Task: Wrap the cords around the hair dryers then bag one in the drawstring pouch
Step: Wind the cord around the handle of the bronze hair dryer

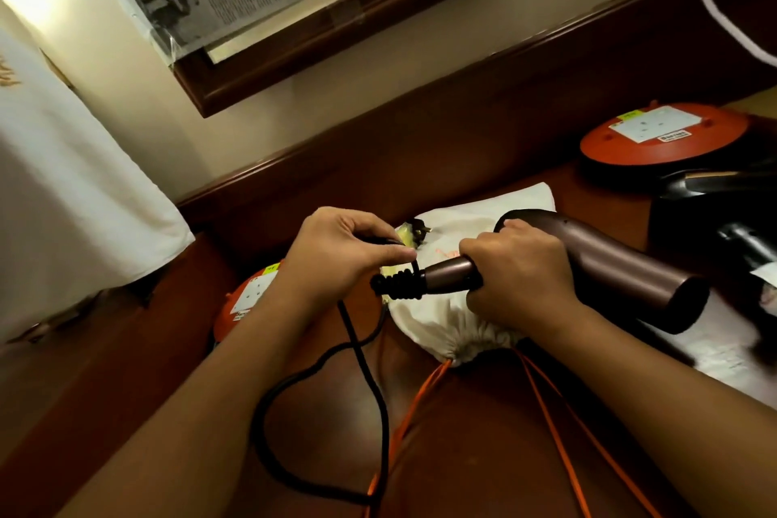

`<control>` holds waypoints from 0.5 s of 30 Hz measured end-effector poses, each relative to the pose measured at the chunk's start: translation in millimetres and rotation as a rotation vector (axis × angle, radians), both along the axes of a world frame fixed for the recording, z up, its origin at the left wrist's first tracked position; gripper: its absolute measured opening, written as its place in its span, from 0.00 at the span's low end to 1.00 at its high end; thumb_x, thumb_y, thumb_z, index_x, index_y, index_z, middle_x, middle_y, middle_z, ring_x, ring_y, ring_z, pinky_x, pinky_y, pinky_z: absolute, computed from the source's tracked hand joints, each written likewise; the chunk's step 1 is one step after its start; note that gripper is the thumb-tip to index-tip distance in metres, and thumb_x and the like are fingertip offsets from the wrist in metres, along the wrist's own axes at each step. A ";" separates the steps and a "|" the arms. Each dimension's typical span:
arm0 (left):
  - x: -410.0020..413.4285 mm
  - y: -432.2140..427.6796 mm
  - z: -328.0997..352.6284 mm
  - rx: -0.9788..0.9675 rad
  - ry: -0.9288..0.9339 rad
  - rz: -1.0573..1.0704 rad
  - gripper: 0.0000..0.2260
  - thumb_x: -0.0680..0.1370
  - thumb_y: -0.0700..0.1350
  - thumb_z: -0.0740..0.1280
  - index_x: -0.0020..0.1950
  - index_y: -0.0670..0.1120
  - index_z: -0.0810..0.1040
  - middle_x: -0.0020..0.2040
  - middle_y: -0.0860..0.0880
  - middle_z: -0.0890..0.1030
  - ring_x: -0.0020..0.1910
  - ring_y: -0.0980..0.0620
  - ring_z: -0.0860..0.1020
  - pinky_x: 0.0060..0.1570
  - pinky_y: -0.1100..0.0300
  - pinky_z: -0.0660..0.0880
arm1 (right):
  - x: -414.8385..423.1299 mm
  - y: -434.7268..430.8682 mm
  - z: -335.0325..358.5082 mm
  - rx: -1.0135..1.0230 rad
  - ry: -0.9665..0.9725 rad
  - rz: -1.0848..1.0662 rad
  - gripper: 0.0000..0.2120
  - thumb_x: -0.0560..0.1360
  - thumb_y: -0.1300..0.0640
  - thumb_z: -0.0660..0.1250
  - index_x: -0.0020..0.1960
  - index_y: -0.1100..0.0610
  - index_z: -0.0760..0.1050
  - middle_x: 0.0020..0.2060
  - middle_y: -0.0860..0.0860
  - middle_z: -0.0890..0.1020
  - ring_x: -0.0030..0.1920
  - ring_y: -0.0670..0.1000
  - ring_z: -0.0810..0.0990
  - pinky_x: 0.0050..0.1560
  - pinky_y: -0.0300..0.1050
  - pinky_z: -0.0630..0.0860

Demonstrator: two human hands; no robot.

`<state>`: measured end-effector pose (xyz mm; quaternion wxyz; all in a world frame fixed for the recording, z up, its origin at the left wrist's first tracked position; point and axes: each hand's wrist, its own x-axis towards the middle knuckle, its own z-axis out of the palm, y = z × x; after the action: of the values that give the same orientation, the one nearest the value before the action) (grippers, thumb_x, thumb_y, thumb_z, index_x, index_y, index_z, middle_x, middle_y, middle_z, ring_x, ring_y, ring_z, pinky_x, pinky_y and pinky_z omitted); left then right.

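Hair dryer point(609, 265) handle gripped by right hand point(521, 278); left hand point(336, 257) pinches black cord point(366, 370) near plug point(414, 233). Wrapping barely begun, long slack loose. Drawstring pouch point(454, 324) underneath, bagging not yet done.

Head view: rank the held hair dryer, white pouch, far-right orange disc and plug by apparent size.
Largest: hair dryer.
Next, white pouch and orange disc look alike: pouch partly covered, disc farther off, so unranked.
Smallest: plug.
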<state>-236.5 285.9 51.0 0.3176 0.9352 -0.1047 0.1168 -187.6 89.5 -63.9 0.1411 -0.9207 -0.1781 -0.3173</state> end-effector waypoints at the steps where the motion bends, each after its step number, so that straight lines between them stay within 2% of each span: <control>1: 8.4 3.6 -3.4 -0.044 0.056 0.021 0.05 0.70 0.47 0.81 0.42 0.49 0.89 0.39 0.50 0.87 0.40 0.55 0.85 0.43 0.61 0.80 | -0.1 0.5 -0.5 0.007 -0.008 0.003 0.08 0.58 0.51 0.69 0.36 0.49 0.74 0.28 0.46 0.76 0.34 0.54 0.73 0.32 0.42 0.58; 3: 23.0 11.8 -15.3 -0.145 0.151 0.059 0.02 0.71 0.45 0.80 0.42 0.48 0.89 0.39 0.49 0.87 0.39 0.52 0.83 0.43 0.55 0.79 | 0.4 -0.1 -0.7 0.039 -0.017 0.001 0.07 0.57 0.50 0.67 0.35 0.49 0.73 0.27 0.46 0.75 0.34 0.54 0.72 0.31 0.41 0.58; 4: 27.0 14.3 -24.0 -0.193 0.198 0.067 0.01 0.73 0.43 0.78 0.42 0.48 0.89 0.38 0.48 0.87 0.37 0.50 0.82 0.40 0.55 0.78 | 0.9 -0.9 -1.1 0.052 -0.017 0.001 0.07 0.57 0.50 0.66 0.34 0.49 0.73 0.27 0.46 0.75 0.34 0.54 0.72 0.31 0.41 0.58; 6: 28.1 12.5 -44.6 -0.296 0.299 0.062 0.10 0.78 0.34 0.71 0.42 0.45 0.88 0.34 0.48 0.85 0.32 0.51 0.77 0.32 0.60 0.74 | 1.8 -3.5 -2.0 0.079 -0.017 0.001 0.07 0.57 0.50 0.66 0.34 0.49 0.73 0.27 0.46 0.74 0.34 0.53 0.72 0.31 0.41 0.58; 8: 19.9 4.4 -61.6 -0.379 0.354 0.027 0.20 0.79 0.26 0.62 0.39 0.45 0.86 0.32 0.47 0.83 0.28 0.51 0.73 0.30 0.59 0.71 | 2.5 -5.2 -1.9 0.108 -0.013 -0.007 0.07 0.56 0.50 0.65 0.33 0.50 0.72 0.26 0.46 0.74 0.34 0.53 0.71 0.31 0.40 0.57; 10: 8.9 -2.9 -71.7 -0.285 0.337 0.045 0.17 0.82 0.32 0.62 0.38 0.46 0.83 0.32 0.49 0.82 0.28 0.51 0.75 0.34 0.56 0.72 | 3.7 -5.6 -0.5 0.118 -0.003 -0.031 0.07 0.56 0.50 0.65 0.33 0.50 0.71 0.26 0.46 0.72 0.34 0.53 0.71 0.31 0.40 0.55; 13: -13.5 -13.8 -77.4 0.017 0.357 0.084 0.10 0.85 0.49 0.61 0.46 0.53 0.79 0.33 0.50 0.81 0.31 0.50 0.79 0.39 0.49 0.81 | 6.2 -4.7 1.6 0.115 0.014 -0.076 0.08 0.56 0.50 0.65 0.34 0.49 0.71 0.27 0.45 0.72 0.35 0.53 0.71 0.31 0.41 0.54; 15: -31.1 -23.7 -73.2 -0.036 0.448 0.054 0.08 0.86 0.50 0.60 0.57 0.49 0.76 0.35 0.45 0.81 0.29 0.49 0.79 0.38 0.44 0.82 | 6.4 -3.4 0.8 0.100 0.019 -0.086 0.08 0.57 0.50 0.66 0.34 0.49 0.72 0.27 0.45 0.73 0.35 0.53 0.72 0.31 0.41 0.55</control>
<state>-267.5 262.1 -22.2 0.3463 0.9344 -0.0043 -0.0834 -181.2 86.2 -63.1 0.1747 -0.9223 -0.1210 -0.3228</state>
